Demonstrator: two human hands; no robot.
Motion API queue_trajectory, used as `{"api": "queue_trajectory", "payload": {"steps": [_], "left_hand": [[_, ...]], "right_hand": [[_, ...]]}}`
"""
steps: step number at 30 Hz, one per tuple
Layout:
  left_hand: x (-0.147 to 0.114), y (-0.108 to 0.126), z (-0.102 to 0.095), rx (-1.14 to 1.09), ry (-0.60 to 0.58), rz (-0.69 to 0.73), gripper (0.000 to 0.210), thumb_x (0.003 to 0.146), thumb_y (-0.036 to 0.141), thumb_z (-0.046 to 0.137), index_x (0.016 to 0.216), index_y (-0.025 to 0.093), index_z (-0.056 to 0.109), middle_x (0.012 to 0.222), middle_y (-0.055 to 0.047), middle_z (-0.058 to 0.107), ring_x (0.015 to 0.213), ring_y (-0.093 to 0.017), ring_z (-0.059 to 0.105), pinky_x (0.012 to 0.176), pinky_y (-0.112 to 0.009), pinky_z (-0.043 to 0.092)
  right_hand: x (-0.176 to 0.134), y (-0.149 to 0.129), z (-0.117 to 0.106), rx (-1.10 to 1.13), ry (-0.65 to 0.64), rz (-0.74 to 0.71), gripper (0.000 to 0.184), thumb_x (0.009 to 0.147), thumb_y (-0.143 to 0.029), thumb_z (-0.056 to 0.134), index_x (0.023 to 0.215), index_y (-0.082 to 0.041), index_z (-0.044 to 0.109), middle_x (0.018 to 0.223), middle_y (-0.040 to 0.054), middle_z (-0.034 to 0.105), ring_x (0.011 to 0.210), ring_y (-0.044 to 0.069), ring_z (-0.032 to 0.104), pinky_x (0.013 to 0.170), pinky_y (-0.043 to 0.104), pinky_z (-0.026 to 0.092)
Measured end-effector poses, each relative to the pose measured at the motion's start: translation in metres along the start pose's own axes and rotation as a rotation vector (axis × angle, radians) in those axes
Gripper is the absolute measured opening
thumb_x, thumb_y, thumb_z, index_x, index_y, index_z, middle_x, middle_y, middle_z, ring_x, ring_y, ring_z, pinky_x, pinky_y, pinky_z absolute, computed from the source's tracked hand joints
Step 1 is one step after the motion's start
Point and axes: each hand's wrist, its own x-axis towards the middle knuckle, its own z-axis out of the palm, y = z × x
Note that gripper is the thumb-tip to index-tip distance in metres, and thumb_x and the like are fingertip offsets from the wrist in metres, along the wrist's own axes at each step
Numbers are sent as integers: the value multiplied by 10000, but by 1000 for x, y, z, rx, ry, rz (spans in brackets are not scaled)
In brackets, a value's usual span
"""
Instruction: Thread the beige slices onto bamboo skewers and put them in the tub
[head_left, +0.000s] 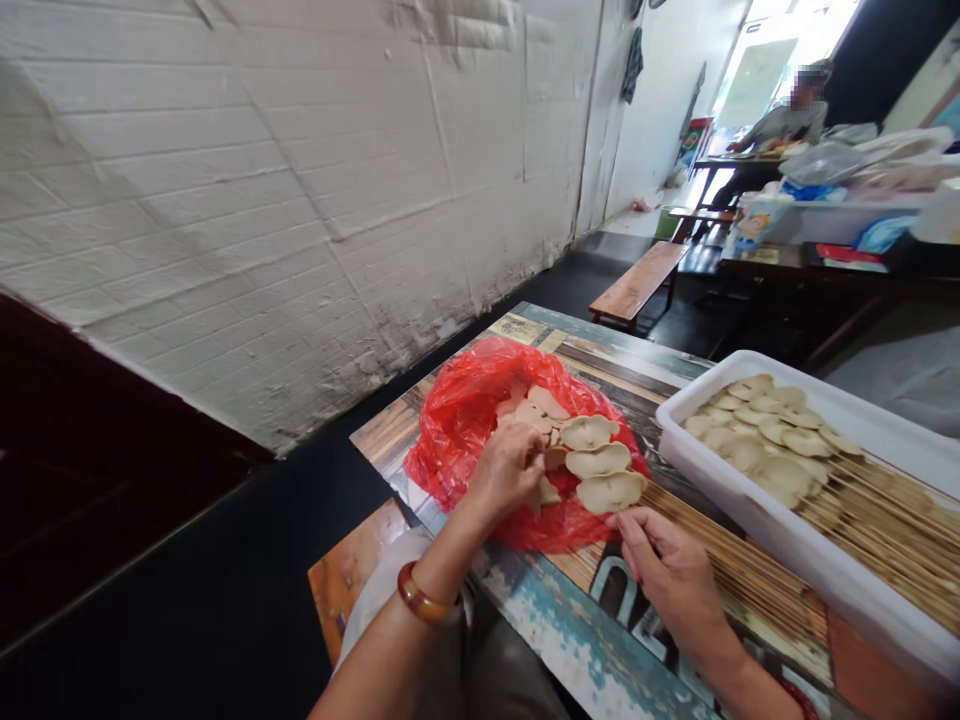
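A crumpled red plastic bag (465, 410) lies spread on the table, with loose pale, flat, round slices (546, 402) inside. My left hand (510, 468) reaches over the bag, its fingers bent together among the slices; what they pinch is hidden. Several slices on skewers (611, 491) rest along the bag's right edge. Just below the lowest of these, my right hand (667, 570) has thumb and forefinger pressed together; any thin thing between them is too small to make out. Bare bamboo skewers (742, 560) run down the table beyond that hand.
To the right, a white plastic tub (686, 400) holds many skewered slices (780, 430). The patterned tabletop (525, 590) is beneath. A wooden bench (641, 280) stands farther back. A person (795, 120) sits at a far table, behind another table piled with bags. A white wall (337, 150) rises at left.
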Motion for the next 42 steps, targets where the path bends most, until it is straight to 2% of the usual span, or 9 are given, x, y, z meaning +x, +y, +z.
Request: {"api": "queue_trajectory", "payload": {"steps": [4,6,9,13,20,24,29,37,42], "left_hand": [[1,-6,-1,-479,226,-385,20,671,156,508,685,165,498,596,25,516,497,-79,449,479,-195,328],[-1,-7,2,-784,294,-530,105,659,209,561,735,158,508,554,44,500,440,-57,427,435,-173,298],[-3,-5,8,-1147,333,-654,346,581,222,676,893,134,553,570,39,533,448,-46,458,441,-154,324],[-2,1,14,-1382,357,-701,478,496,139,735,945,123,573,711,-13,607,567,-72,550,514,-163,410],[0,3,22,-1438,407,-610,292,511,183,751,684,148,519,653,30,558,578,-76,545,592,-215,464],[-4,1,25,-1412,459,-588,309,551,241,747,764,165,537,688,30,582,556,-64,538,543,-182,425],[-5,-2,24,-1389,499,-606,284,573,271,741,714,150,527,624,38,563,488,-44,502,467,-150,369],[-7,-3,21,-1485,525,-634,395,570,281,744,864,183,498,735,12,629,551,-106,606,544,-214,469],[-8,-2,18,-1474,557,-655,403,558,276,750,882,166,537,773,-7,646,586,-115,622,590,-230,491]], "right_hand": [[-1,-2,1,27,22,20,317,846,-446,421,783,-177,578,456,-71,413,418,102,409,449,208,333],[-3,-2,1,29,7,34,325,844,-454,417,816,-176,582,458,-72,416,410,102,404,442,209,334],[-5,-1,2,-2,-4,25,336,844,-459,410,813,-175,586,451,-71,415,406,105,406,444,211,341],[-6,1,3,-63,-9,-11,350,838,-470,408,736,-182,579,424,-68,408,397,108,416,442,209,349],[-7,2,8,-36,-53,-18,357,818,-478,434,666,-186,574,406,-67,388,379,100,391,410,199,330],[-10,-2,12,3,-59,11,360,811,-484,440,666,-186,582,403,-76,363,375,94,368,406,196,316],[-12,-3,16,4,-66,49,352,799,-480,454,687,-183,605,395,-77,376,359,88,381,398,187,325],[-13,-8,18,-87,-81,-13,338,770,-484,492,624,-213,633,377,-60,424,350,93,402,405,191,350],[-13,-7,17,-101,-95,43,368,779,-521,470,689,-211,645,401,-52,470,345,100,431,391,200,355]]}}
